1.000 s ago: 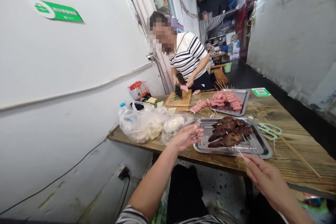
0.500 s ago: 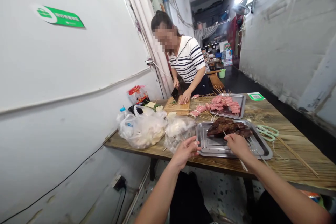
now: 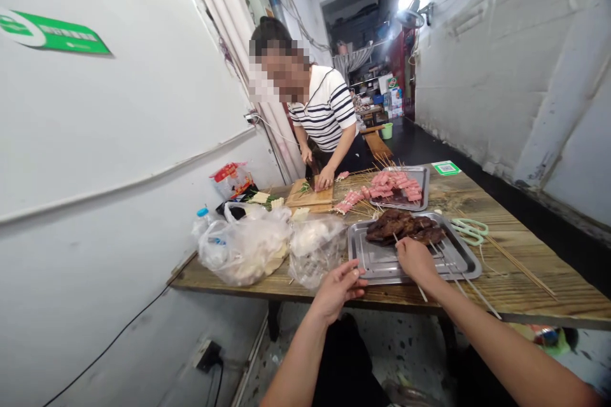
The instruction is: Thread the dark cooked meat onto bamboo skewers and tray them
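My right hand (image 3: 414, 261) is closed round a thin pale skewer (image 3: 422, 292), one end pointing toward dark brown pieces of meat (image 3: 403, 227) heaped at the back of a metal tray (image 3: 461, 268). Two more pale skewers (image 3: 483, 299) reach from the meat over the tray's front edge. At the tray's front left corner is my left hand (image 3: 337, 286), its fingers apart and curved by the rim; whether they press on it I cannot tell.
Plastic bags (image 3: 243, 248) crowd the table's left. Behind lies a second tray (image 3: 422, 191) with pink meat skewers. Green-handled scissors (image 3: 470, 230) and bare skewers (image 3: 520, 267) lie to the right. Across the table, a person (image 3: 324, 108) cuts on a wooden board (image 3: 310, 197).
The view has swung a little to the right, so everything sits further left. My right hand keeps hold of the skewer and my left hand stays by the tray corner.
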### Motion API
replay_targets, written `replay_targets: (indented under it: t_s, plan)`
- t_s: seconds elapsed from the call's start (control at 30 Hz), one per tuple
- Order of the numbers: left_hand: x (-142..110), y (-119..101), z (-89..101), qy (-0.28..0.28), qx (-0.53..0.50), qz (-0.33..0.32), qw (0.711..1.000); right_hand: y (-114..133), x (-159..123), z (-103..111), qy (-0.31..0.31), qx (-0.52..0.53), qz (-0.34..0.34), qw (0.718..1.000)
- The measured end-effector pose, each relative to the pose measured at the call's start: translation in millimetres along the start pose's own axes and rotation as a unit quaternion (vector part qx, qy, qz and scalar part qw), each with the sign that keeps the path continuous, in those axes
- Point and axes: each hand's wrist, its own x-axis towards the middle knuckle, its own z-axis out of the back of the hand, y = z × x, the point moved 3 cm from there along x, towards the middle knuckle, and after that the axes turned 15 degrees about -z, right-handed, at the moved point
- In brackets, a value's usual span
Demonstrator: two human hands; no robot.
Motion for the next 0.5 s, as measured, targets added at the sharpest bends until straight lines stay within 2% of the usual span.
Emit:
replay_targets:
  t_s: [0.13,0.3,0.4,0.5]
  plan:
    - [0.8,3.0,-0.8,0.01,0.005,0.003,1.0,2.3,-1.6,2.0,-0.005,-0.028,0.01,1.0]
    - [-0.4,0.1,-1.0,0.002,-0.013,0.016,1.0,1.6,-19.3,17.2,-0.026,-0.05,0.078,0.995]
    - [-5.8,-11.0,4.9,-0.013,-0.063,0.003,0.998,-21.7,-33.0,43.4,-0.061,-0.041,0.097,0.993]
    - [-14.6,-23.0,14.9,-0.026,-0.121,-0.015,0.992,-71.3,-36.4,71.3,-0.09,-0.037,0.058,0.994]
